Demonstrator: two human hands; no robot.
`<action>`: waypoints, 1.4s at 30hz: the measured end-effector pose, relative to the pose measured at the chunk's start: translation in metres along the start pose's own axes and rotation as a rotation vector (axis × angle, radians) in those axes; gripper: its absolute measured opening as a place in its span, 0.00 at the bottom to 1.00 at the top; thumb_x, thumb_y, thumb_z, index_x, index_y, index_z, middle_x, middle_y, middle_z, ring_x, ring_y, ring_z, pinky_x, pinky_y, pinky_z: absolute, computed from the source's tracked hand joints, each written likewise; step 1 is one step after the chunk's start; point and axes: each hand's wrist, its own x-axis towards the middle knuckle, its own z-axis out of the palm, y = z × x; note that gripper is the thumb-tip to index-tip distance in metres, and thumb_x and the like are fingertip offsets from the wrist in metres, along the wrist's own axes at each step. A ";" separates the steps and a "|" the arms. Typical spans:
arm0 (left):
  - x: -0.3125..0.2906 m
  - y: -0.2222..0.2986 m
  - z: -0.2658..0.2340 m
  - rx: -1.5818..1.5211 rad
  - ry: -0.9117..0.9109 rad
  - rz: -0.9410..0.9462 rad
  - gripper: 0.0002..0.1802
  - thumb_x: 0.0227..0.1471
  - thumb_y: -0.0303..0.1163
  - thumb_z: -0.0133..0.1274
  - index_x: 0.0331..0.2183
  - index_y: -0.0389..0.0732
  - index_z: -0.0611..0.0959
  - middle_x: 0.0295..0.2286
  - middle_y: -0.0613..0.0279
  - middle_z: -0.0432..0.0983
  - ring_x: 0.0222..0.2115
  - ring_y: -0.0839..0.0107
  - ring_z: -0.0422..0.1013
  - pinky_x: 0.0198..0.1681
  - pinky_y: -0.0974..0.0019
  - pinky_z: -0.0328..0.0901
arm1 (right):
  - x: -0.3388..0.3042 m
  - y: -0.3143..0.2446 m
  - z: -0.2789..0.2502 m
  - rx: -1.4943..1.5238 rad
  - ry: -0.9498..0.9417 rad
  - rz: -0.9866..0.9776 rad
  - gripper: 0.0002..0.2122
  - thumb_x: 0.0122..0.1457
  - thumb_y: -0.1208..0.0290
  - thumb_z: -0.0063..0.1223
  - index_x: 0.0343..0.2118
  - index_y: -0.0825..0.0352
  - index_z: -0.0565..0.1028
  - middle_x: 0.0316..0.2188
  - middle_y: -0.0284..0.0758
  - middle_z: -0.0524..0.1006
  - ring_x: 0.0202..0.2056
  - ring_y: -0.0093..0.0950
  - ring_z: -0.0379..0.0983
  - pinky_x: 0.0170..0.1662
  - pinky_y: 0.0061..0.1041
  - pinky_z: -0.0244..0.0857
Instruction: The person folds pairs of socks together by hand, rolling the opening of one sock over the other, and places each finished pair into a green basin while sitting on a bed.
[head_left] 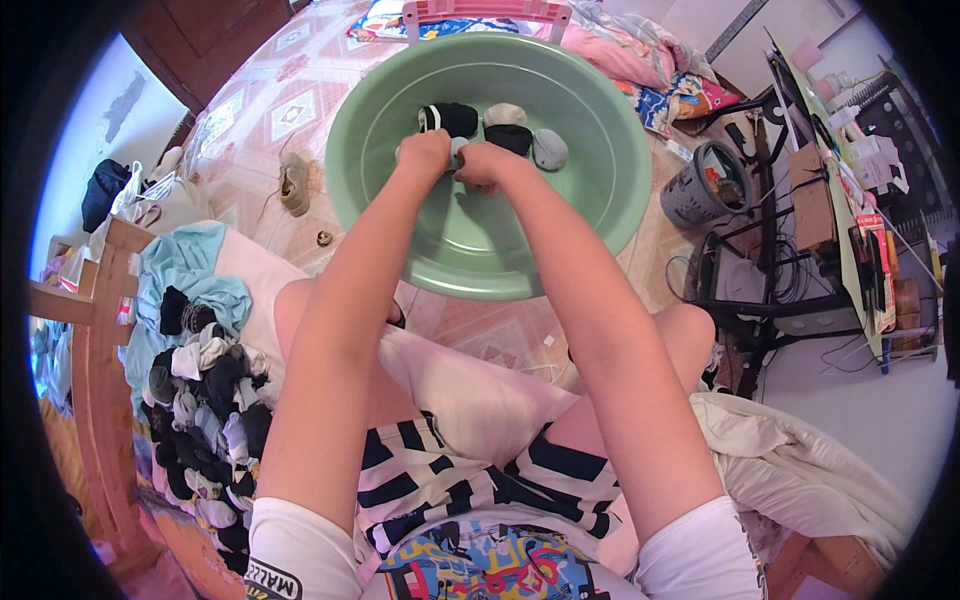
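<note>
Both my arms reach forward over a large green basin (590, 215). My left hand (425, 150) and my right hand (482, 166) are closed close together inside it, gripping a light grey sock (458, 150) between them. My fingers hide most of that sock. Just beyond my left hand lies a black rolled sock with a white band (450, 119). To the right of it sit a beige-grey rolled sock (505, 114), a black rolled sock (510, 138) and a light grey rolled sock (550, 150) on the basin's bottom.
Many loose socks (205, 430) are heaped at my left beside a light blue cloth (200, 265). A shoe (293, 184) lies on the tiled floor. Right of the basin stand a grey bin (690, 195) and a cluttered desk (850, 250). A pink chair (487, 10) is behind the basin.
</note>
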 end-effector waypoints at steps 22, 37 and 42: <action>-0.041 -0.021 -0.049 -0.079 -0.284 -0.127 0.20 0.48 0.39 0.54 0.41 0.39 0.83 0.44 0.48 0.77 0.46 0.51 0.74 0.49 0.55 0.68 | -0.091 0.075 -0.043 -0.160 0.316 0.162 0.18 0.53 0.65 0.53 0.47 0.66 0.76 0.48 0.42 0.77 0.50 0.39 0.74 0.52 0.35 0.69; -0.006 -0.016 -0.019 -0.040 -0.146 -0.096 0.18 0.48 0.35 0.51 0.41 0.36 0.82 0.43 0.44 0.77 0.45 0.49 0.74 0.48 0.52 0.69 | -0.034 0.102 -0.035 -0.270 0.324 0.126 0.17 0.53 0.66 0.54 0.46 0.66 0.78 0.48 0.42 0.77 0.50 0.38 0.74 0.53 0.36 0.68; -0.010 -0.014 -0.012 -0.060 -0.008 -0.104 0.17 0.49 0.34 0.51 0.40 0.36 0.82 0.42 0.43 0.77 0.45 0.46 0.74 0.48 0.53 0.70 | -0.028 0.104 -0.038 -0.219 0.320 0.133 0.18 0.54 0.65 0.54 0.47 0.66 0.77 0.48 0.43 0.77 0.50 0.38 0.74 0.53 0.36 0.68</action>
